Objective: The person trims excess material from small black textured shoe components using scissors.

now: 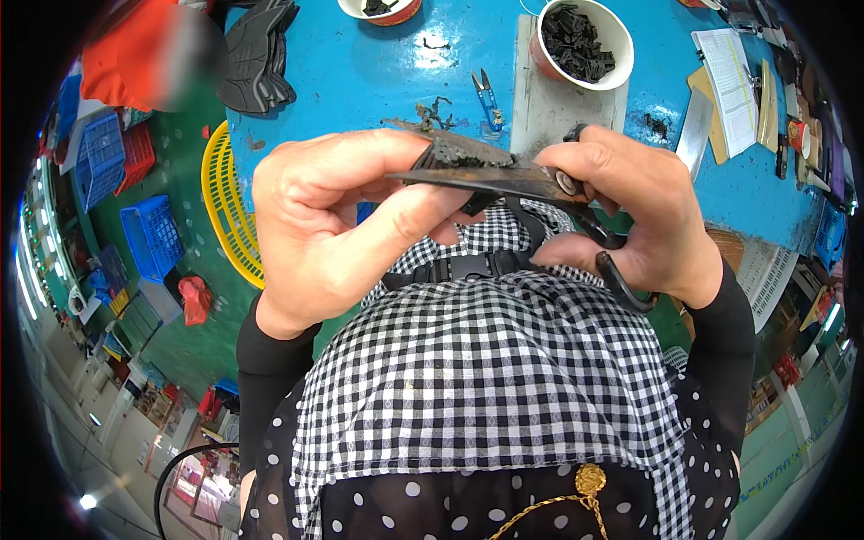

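In front of my body, my left hand (328, 216) pinches a small dark grey, rough-edged piece (472, 155) between thumb and fingers. My right hand (634, 193) is wrapped round the black-handled scissors (504, 183). Their blades point left, lying across the piece, with the tips close to my left thumb and fingers. The left fingers hide part of the piece, so its full shape is unclear. Just beyond my hands, ragged dark scraps (435, 114) lie on the blue table (360, 85).
A white-lined bowl (623, 49) of black scraps stands on a pale board (531, 117); another bowl (409, 13) is farther left. Thread snips (488, 101) lie between. Dark grey shaped pieces (256, 58) are stacked at the far left, above a yellow basket (225, 202). Papers (727, 85) lie right.
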The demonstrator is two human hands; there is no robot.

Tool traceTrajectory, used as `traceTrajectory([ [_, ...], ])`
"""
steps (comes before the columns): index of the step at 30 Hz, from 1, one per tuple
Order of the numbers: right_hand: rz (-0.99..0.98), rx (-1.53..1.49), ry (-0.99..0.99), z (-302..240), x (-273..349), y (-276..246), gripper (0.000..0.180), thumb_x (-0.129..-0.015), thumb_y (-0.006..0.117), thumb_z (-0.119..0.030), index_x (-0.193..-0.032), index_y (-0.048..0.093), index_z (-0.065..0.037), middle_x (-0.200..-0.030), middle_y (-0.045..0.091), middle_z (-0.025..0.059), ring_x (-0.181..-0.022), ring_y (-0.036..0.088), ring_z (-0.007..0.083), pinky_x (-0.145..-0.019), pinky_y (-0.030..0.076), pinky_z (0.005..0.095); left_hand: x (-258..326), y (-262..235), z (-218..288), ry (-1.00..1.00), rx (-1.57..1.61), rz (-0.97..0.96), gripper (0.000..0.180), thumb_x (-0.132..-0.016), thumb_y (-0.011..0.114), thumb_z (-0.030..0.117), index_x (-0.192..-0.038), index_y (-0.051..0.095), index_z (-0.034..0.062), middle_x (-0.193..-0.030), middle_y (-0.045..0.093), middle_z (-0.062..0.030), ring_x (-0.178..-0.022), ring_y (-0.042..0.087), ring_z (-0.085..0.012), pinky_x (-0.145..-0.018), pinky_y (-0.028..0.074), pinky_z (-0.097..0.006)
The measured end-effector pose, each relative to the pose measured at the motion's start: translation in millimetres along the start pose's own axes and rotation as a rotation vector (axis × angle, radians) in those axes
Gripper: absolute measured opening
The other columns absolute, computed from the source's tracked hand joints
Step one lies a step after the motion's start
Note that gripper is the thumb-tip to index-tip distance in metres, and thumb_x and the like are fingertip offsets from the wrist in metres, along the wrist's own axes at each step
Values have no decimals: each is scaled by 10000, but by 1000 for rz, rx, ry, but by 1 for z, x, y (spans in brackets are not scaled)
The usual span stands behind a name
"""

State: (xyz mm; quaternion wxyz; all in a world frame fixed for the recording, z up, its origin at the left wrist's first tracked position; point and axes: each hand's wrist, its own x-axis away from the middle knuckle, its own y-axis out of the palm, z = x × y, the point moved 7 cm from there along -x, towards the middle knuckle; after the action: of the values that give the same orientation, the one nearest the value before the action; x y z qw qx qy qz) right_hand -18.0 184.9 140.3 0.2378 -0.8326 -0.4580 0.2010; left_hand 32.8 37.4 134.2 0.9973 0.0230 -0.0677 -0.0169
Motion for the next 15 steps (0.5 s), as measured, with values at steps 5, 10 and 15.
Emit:
traceTrajectory([
  [5, 0, -14, 24, 0, 3, 2, 441, -588, 757, -204, -945, 564, -32, -627, 466, 31, -503, 436, 141, -448, 348, 240, 0, -4, -3, -89, 77, 60, 99, -742, 595, -53, -838, 607, -76, -704, 622, -106, -577, 596, -106, -510, 468, -172],
  [10, -69, 6, 103, 3, 7, 3, 395, -622, 742, -216, -928, 561, -46, -743, 574, 69, -591, 542, 217, -508, 440, 285, 0, -5, -10, -167, 112, -9, 97, -757, 585, -40, -843, 595, -84, -722, 620, -101, -622, 602, -114, -556, 482, -195],
  [15, -96, -17, 174, 7, 5, 0, 439, -595, 755, -256, -940, 569, -57, -726, 563, 54, -583, 538, 185, -497, 430, 255, -2, -2, -12, -178, 228, -56, 136, -816, 504, -26, -898, 588, -93, -748, 620, -122, -651, 609, -131, -594, 489, -214],
])
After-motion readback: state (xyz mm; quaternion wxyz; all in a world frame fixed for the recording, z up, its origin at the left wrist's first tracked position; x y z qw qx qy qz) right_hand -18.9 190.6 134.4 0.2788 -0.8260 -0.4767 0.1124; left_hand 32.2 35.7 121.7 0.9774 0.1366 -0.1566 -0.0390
